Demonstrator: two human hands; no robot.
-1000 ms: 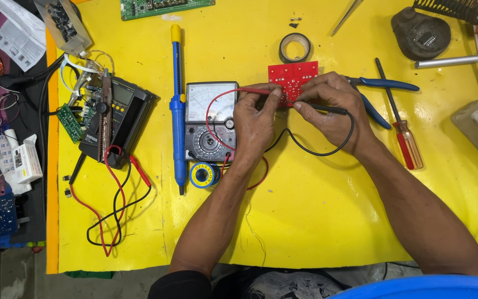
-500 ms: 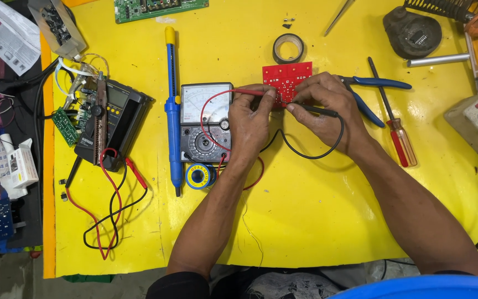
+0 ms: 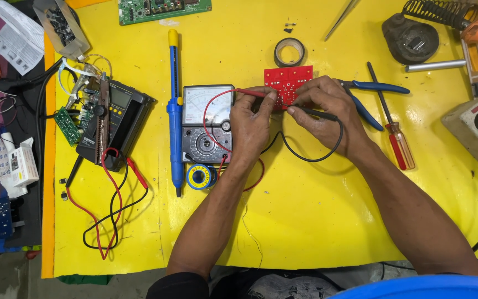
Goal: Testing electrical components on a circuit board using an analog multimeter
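On the yellow-covered table (image 3: 316,221), near its middle, the left hand (image 3: 250,124) pinches a thin red probe (image 3: 253,93) between thumb and fingertips, its tip on a small red circuit board (image 3: 289,84). The right hand (image 3: 327,111) pinches a slim black probe (image 3: 316,114) the same way, its point at the board's near edge. Both wires loop back to a boxy grey analog meter (image 3: 206,124) just beside the left hand. Beyond the board lies a dark roll of tape (image 3: 290,52).
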